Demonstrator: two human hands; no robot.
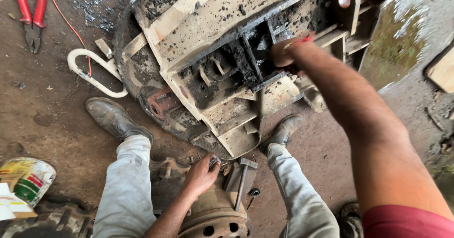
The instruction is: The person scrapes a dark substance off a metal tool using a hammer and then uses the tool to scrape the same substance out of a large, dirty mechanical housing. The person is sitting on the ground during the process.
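Right hand reaches to one o'clock, fingers clenched round a red-handled tool, working it into the grimy pocket of the metal housing. Left hand braces at six o'clock on the rusty drum, fingers curled for balance; hammer lies just beside.

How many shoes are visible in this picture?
2. The left shoe stands on the dirt floor beside the greasy metal frame. The right shoe stands at the frame's lower edge. None seems hidden.

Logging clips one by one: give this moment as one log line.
right hand: gripping red-handled tool in greasy housing | left hand: resting on hub | hammer: beside left hand
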